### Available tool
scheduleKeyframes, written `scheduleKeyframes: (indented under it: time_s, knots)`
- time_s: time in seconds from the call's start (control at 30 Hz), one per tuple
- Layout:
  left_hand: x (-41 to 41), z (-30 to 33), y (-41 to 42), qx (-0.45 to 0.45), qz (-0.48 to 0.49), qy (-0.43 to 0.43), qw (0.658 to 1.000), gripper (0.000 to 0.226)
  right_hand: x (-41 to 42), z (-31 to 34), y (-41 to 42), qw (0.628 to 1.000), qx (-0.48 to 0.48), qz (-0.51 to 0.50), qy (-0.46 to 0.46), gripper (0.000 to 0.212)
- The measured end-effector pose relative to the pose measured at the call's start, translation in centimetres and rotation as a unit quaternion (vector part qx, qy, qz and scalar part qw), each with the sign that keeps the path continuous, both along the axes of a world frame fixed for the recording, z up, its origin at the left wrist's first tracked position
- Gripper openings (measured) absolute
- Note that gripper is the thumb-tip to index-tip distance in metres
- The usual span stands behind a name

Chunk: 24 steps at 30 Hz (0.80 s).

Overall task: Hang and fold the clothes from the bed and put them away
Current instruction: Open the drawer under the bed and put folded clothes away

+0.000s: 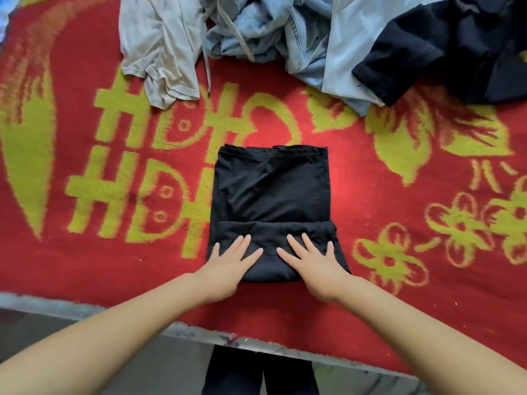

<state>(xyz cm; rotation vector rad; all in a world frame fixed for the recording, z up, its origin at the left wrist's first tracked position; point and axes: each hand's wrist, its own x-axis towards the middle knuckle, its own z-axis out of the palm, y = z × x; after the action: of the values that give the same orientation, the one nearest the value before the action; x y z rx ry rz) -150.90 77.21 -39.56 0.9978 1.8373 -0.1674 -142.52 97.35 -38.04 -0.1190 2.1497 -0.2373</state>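
From the head view I see my left hand and right hand both lying flat, fingers straight and spread, palms down on the near end of a folded black garment. Neither hand grips anything; they only press on the cloth. The garment lies on the bed, on a red blanket with yellow-green patterns, and it reaches away from my fingertips as a tidy rectangle. A folded-over flap crosses it just beyond my fingers, and my hands rest on that flap, the left on its left half, the right on its right half, a small gap between the two index fingers.

Well beyond both hands, at the far side of the bed, lies the unfolded pile: a grey shirt ahead of my left hand, pale blue denim clothes straight ahead, and a dark navy garment far ahead of my right hand.
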Motion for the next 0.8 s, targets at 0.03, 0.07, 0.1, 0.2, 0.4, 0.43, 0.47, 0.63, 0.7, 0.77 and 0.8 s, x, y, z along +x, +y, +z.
scheduleKeyframes:
  time_s: [0.03,0.07,0.1,0.2,0.4,0.43,0.47,0.63,0.7,0.77,0.8]
  knots:
    - [-1.3,1.2,0.3,-0.014,0.023,-0.079,0.997,0.086,-1.2,1.3,0.7,0.998,-0.048,-0.006,-0.046,0.085]
    - [-3.1,2.3,0.7,-0.020,0.049,-0.148,0.988,0.081,-2.7,2.4,1.7,0.991,-0.106,-0.013,-0.082,0.082]
    - [-5.2,3.4,1.3,-0.023,0.083,-0.193,0.977,0.075,-4.5,3.6,2.7,0.982,-0.149,-0.032,-0.113,0.075]
    - [-12.1,4.8,3.1,-0.014,0.186,-0.200,0.962,0.042,-10.5,4.5,6.4,0.980,-0.158,-0.099,-0.062,0.051]
    - [-18.1,0.9,6.1,0.076,0.368,0.124,0.919,0.034,-15.6,-0.2,8.4,0.912,-0.020,-0.352,0.210,0.041]
    - [-17.3,0.3,6.5,0.106,0.349,0.220,0.905,0.039,-15.4,-0.7,7.7,0.891,0.008,-0.363,0.273,0.042]
    - [-16.0,-0.1,6.7,0.146,0.313,0.297,0.890,0.045,-14.8,-1.2,6.7,0.874,0.030,-0.352,0.335,0.044]
    - [-7.6,-3.1,7.6,0.202,0.162,0.343,0.903,0.058,-10.5,-4.2,-0.2,0.913,0.060,-0.146,0.376,0.054]
    - [-7.0,-5.0,6.1,0.181,0.166,0.323,0.914,0.058,-9.2,-5.8,0.5,0.927,0.070,-0.124,0.347,0.055]
    - [-8.1,-6.6,4.2,0.180,0.157,0.319,0.917,0.057,-9.1,-6.8,2.6,0.929,0.088,-0.136,0.333,0.055]
    - [-8.8,-7.0,3.2,0.171,0.155,0.312,0.921,0.057,-9.0,-6.9,3.8,0.932,0.101,-0.150,0.315,0.055]
